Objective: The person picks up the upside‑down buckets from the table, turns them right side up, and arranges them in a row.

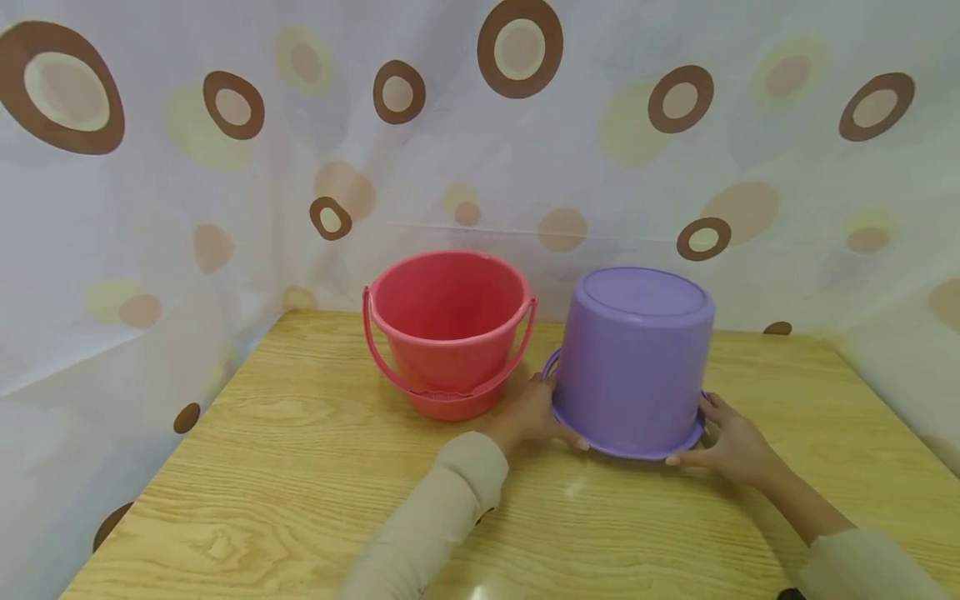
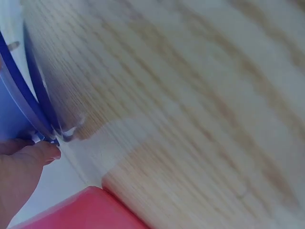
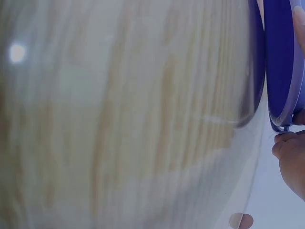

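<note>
A purple bucket point(image 1: 637, 375) is held upside down above the right part of the table, its base facing up and its open mouth facing down. My left hand point(image 1: 536, 412) grips its rim on the left, beside the purple handle. On the right side, my right hand point(image 1: 735, 442) grips the same rim, thumb at the front. The right wrist view shows a gap between the bucket rim point(image 3: 281, 57) and its reflection in the glossy tabletop. A red bucket point(image 1: 450, 362) stands upright just left of the purple one, its handle hanging down in front.
The wood-grain table point(image 1: 285, 467) has a shiny surface. A white sheet with brown and yellow spots point(image 1: 450, 150) hangs behind it and along both sides. The red bucket stands close to my left wrist.
</note>
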`<move>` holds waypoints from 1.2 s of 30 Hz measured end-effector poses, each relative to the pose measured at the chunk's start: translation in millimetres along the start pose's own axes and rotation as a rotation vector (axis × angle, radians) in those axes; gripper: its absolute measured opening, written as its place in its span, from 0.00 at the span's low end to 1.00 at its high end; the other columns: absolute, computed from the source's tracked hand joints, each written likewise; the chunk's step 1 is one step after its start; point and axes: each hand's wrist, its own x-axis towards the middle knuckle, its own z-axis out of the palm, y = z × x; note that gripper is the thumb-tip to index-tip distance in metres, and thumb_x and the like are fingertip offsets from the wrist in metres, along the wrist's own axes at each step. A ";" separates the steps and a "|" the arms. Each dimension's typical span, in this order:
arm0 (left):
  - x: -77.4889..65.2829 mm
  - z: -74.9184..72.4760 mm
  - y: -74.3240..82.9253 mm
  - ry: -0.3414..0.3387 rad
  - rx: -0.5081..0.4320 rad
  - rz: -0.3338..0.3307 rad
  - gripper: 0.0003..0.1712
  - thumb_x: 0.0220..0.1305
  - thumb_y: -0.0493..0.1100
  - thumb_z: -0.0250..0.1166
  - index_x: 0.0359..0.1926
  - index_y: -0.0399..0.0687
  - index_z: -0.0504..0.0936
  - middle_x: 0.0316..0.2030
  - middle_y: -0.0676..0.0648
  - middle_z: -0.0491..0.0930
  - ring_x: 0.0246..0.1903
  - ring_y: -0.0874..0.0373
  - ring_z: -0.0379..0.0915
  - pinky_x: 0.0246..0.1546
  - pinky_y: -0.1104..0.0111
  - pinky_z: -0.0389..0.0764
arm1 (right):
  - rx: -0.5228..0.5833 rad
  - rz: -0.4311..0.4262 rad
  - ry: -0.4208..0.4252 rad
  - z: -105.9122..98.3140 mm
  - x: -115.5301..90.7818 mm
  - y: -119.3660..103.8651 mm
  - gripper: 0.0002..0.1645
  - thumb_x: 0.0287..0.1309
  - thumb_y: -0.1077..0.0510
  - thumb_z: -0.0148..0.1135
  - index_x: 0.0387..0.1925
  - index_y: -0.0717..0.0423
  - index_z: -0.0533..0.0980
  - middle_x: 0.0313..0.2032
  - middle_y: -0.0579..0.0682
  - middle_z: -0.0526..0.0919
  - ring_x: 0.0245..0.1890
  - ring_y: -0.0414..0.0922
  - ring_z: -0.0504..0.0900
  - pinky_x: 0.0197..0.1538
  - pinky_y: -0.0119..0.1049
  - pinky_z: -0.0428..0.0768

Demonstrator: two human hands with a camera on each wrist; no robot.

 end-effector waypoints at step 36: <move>-12.2 -3.8 5.7 0.152 -0.416 -0.076 0.55 0.39 0.52 0.77 0.68 0.44 0.61 0.65 0.43 0.65 0.64 0.54 0.62 0.63 0.60 0.66 | 0.164 -0.146 0.308 -5.8 -8.2 -7.8 0.48 0.48 0.59 0.69 0.65 0.71 0.54 0.63 0.76 0.56 0.58 0.76 0.58 0.66 0.25 0.60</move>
